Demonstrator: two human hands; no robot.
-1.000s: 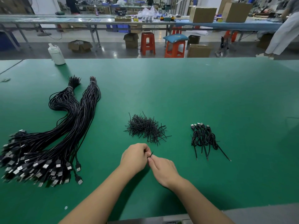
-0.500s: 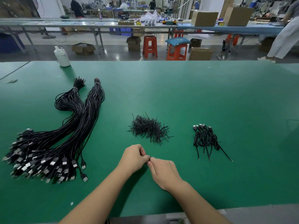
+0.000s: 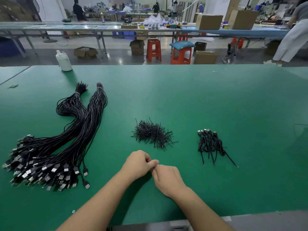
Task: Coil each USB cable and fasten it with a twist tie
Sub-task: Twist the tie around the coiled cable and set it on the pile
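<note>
Between the fingertips of the left hand [image 3: 139, 164] and right hand [image 3: 167, 179], low on the green table [image 3: 216, 100], something small is pinched; likely a twist tie, though the fingers hide it, so what each grip holds I cannot tell. Just beyond the grip lies the twist tie pile [image 3: 154, 135]; right of it the coiled cables [image 3: 210, 144]; far left, the uncoiled USB cable bundle [image 3: 55, 147]. To do this well, twist snugly close to the coil, ends tucked. No readable writing shows anywhere.

Bare mat [image 3: 191, 100] beyond twist ties [image 3: 152, 135]
</note>
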